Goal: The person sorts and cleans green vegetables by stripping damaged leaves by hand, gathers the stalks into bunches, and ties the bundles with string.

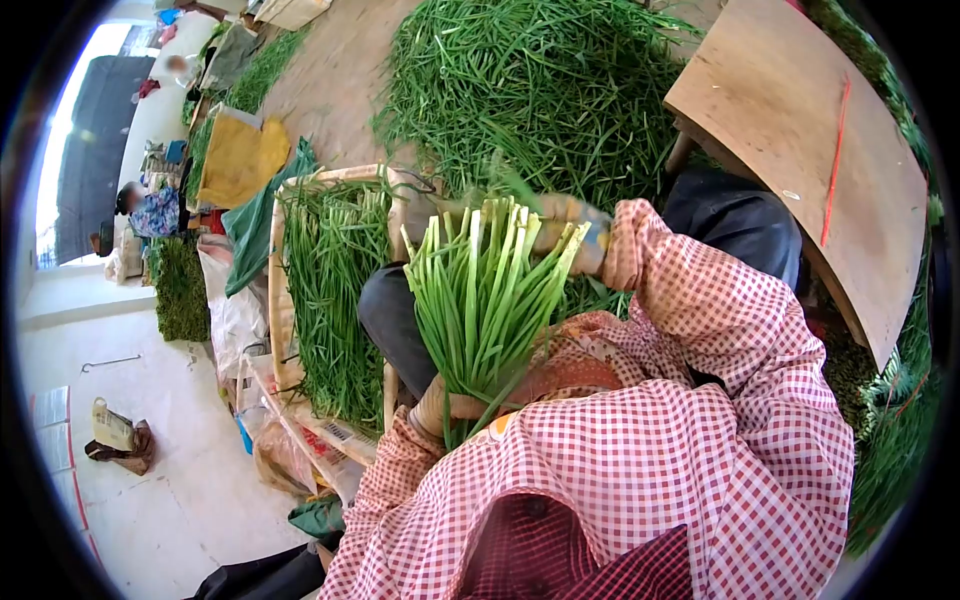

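Our widest bare stretch is the brown floor (335,85), which runs away at the top between the heap of cut greens (530,95) and the clutter on the left. The heap closes off the room straight ahead, spreading just beyond the hands. On the left we have the pale rim of a long crate (274,310) filled with greens; its near side runs close to our left knee (386,318), which sits between crate and bundle. On the right, the edge of a wooden board (790,125) marked with a red line (836,165) slants down beside our right leg (735,220), leaving little space beyond that elbow.

The bundle of green stalks (485,310) is in front of our chest, above the lap, pale ends upward and fanned out, the lower part gathered tight. Our left hand (432,405) is closed around that narrow lower part. Our right hand (580,238) is up by the pale ends, partly behind them and blurred; we cannot tell how far its fingers are spread, or whether they touch the stalks.
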Available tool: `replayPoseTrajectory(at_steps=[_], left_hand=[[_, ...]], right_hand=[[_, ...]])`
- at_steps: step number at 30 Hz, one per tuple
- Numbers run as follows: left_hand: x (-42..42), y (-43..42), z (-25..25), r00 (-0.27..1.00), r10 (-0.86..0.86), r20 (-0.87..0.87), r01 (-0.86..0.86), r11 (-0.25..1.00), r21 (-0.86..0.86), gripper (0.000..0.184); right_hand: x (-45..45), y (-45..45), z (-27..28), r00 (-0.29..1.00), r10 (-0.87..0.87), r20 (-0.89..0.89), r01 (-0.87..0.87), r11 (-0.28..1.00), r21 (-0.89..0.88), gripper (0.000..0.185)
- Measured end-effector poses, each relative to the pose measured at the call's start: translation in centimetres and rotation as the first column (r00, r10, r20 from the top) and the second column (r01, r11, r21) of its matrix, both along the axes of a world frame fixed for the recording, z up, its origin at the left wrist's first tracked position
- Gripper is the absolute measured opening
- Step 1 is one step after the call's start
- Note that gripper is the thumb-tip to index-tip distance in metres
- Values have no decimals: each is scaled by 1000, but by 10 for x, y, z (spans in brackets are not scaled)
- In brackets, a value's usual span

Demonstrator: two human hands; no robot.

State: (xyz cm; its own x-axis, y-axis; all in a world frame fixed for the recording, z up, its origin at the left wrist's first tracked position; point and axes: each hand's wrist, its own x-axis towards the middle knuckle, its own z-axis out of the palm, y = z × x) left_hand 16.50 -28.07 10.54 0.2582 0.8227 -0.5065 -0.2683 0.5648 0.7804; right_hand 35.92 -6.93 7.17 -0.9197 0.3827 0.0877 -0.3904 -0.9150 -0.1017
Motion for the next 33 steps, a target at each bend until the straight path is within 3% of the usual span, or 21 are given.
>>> replayPoseTrajectory(at_steps=[1,2,4,5,6,7,8,10,13,14,15,16,19,20,22,23,25,27,30,32,33], left_hand=[[0,-5,-5,1000,2,-30,-2,1000,12,53],[-2,-9,-11,998,6,-67,-4,999,32,52],[-3,-18,-24,983,5,-181,14,995,99,50],[-4,-24,-29,963,0,-269,42,988,150,49],[-6,-27,-35,924,-7,-382,92,974,205,48],[-2,-23,-30,821,-27,-571,198,951,239,42],[1,-20,-22,822,-26,-568,195,951,239,42],[14,-15,-3,883,48,-468,-18,997,69,37],[19,-13,-10,961,123,-246,-130,991,-11,46],[22,-9,-6,972,199,-129,-209,975,-73,51],[23,-6,-2,949,38,-312,-13,997,80,45],[27,-2,3,951,43,-307,-20,997,81,45],[36,6,9,984,173,41,-168,980,-110,37],[35,8,5,990,136,29,-134,988,-78,36],[33,7,-3,994,103,22,-102,994,-41,37],[31,3,-8,977,152,146,-140,986,-88,37],[28,-2,-6,941,218,260,-186,972,-143,39],[27,-2,6,969,-25,-246,21,1000,-22,53],[6,-20,-24,991,50,-127,-43,998,55,51],[2,-9,-8,958,35,-286,23,980,196,50],[-1,-3,-2,985,99,-138,-87,992,91,55]], right_hand=[[3,8,-4,925,-277,261,175,919,354,36],[6,17,-8,692,-539,480,114,739,664,32],[8,35,12,499,-570,653,288,819,496,19],[9,52,-17,395,-739,545,282,662,694,18],[21,74,-38,337,-797,502,-201,460,865,41],[28,75,-33,217,-801,558,-602,340,722,54],[35,75,-29,84,-826,557,-887,193,420,68],[39,86,-31,180,-763,621,-923,88,375,85],[35,89,-15,669,-481,567,-545,201,814,66],[33,87,-6,667,-481,568,-549,198,812,66],[32,83,3,719,-557,416,-409,145,901,58],[30,77,16,744,-619,252,-259,82,962,50],[17,48,37,709,-705,-23,-387,-416,823,42],[13,34,37,701,-702,-126,-423,-551,719,41],[-5,18,25,731,-666,-149,-433,-621,654,29],[-6,24,16,737,-660,-147,-429,-625,652,29],[-6,60,2,590,-802,92,-664,-417,621,29],[0,96,-10,377,-875,306,-838,-180,516,31],[37,94,-5,95,-990,101,-965,-66,254,54],[53,89,8,171,-874,454,-937,-1,350,78],[60,92,-10,386,-640,664,-826,81,558,83]])
